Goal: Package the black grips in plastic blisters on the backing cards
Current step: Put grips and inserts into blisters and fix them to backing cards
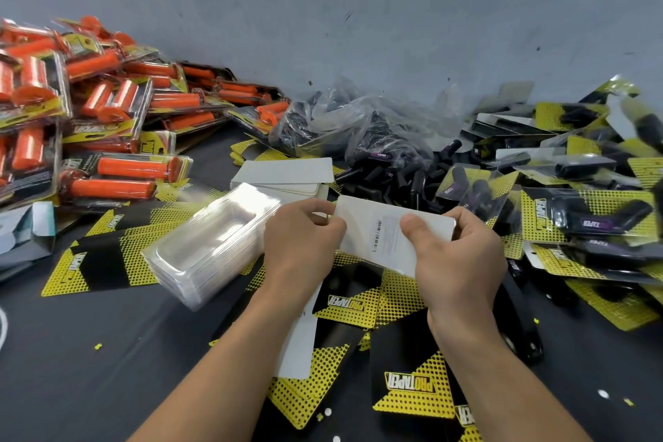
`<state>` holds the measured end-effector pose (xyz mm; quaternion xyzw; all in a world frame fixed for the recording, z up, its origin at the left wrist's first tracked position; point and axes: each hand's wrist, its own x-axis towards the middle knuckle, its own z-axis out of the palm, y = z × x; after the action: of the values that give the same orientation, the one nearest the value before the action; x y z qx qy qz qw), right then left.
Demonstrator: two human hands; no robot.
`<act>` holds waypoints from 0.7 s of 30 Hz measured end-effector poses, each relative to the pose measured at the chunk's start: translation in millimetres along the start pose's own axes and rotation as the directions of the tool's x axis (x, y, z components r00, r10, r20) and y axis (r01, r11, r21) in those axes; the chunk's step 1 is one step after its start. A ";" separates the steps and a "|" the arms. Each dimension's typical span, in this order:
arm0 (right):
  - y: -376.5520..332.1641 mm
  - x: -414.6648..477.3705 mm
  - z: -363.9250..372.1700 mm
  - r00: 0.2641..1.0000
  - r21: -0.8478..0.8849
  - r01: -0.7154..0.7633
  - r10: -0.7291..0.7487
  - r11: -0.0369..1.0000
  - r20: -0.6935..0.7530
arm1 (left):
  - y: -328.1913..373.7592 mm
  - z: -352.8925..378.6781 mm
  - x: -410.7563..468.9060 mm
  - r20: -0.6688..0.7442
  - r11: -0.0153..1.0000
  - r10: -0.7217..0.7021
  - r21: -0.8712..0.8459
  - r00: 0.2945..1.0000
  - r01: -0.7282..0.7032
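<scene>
The left hand (pixel 301 244) pinches the left end of a white backing card (pixel 376 226), which is printed side up. The right hand (pixel 455 262) grips its right end, thumb on top. The card is above the middle of the dark tabletop (pixel 107 352). A stack of clear plastic blisters (pixel 215 244) lies just left. Loose black rubber grips (pixel 387 176) are heaped just beyond the card.

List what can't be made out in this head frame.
Head view only:
- The card front: turned away; only the white back shows.
- Its small print: too small, blurred.
- Anything under the card: hidden by it, the left hand and the right hand.
- Grip count in the bag: crumpled plastic hides it.
- The orange packs: pile cut off by the left edge.
</scene>
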<state>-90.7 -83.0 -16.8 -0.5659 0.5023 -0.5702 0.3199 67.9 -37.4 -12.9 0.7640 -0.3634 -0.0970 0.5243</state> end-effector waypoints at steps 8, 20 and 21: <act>-5.3 -1.2 -0.6 1.000 -0.086 0.002 0.000 0.996 0.022 | -0.5 -2.8 5.2 0.165 0.895 -0.089 -0.420 0.982 0.152; -24.2 -10.6 -17.8 0.830 -0.260 0.544 -0.466 0.798 0.306 | -11.9 9.7 14.0 -0.023 0.925 -0.195 -0.337 0.981 0.176; -24.3 -12.4 -17.7 0.791 -0.333 0.611 -0.547 0.718 0.273 | -9.4 9.1 13.4 -0.033 0.903 -0.241 -0.374 0.970 0.212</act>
<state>-100.9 -60.7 4.6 -0.7905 0.3793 -0.4793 0.0388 77.0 -51.1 -21.9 0.6926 -0.2265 -0.1934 0.6570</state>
